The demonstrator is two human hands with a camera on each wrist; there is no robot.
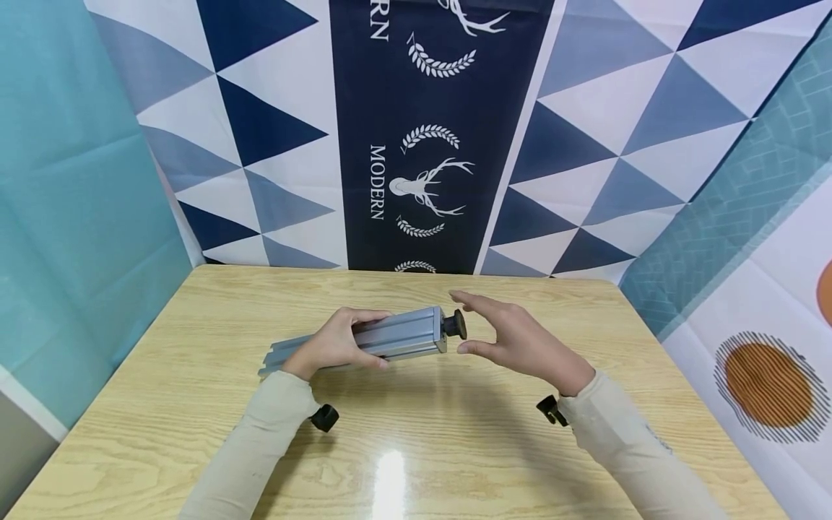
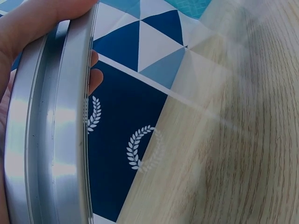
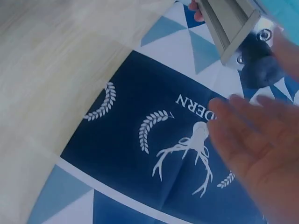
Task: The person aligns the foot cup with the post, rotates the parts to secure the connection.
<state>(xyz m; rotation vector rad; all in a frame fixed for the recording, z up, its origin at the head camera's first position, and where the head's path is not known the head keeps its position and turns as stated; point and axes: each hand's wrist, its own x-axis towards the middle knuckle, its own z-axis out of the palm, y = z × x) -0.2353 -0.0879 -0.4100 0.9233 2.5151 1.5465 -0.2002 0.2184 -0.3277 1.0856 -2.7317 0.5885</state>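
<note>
My left hand [image 1: 334, 341] grips a silver aluminium profile [image 1: 406, 334] around its middle, thumb on the near side. Grooves run along the profile, and the left wrist view shows them close up on the metal bar [image 2: 58, 135]. It is held tilted, its right end nearer the camera. A black round foot or knob [image 1: 460, 324] on a short stem sticks out of that end plate. My right hand [image 1: 520, 336] is beside the knob, thumb and fingers spread apart with nothing between them. In the right wrist view the dark knob [image 3: 264, 71] looks blurred.
A light wood-grain table [image 1: 416, 440] lies beneath both hands. Behind it hangs a patterned cloth [image 1: 279, 130] with triangles and deer heads. Teal cloth [image 1: 84, 180] covers the left side, and another patterned cloth [image 1: 734, 289] the right. Both wrists carry a black mount.
</note>
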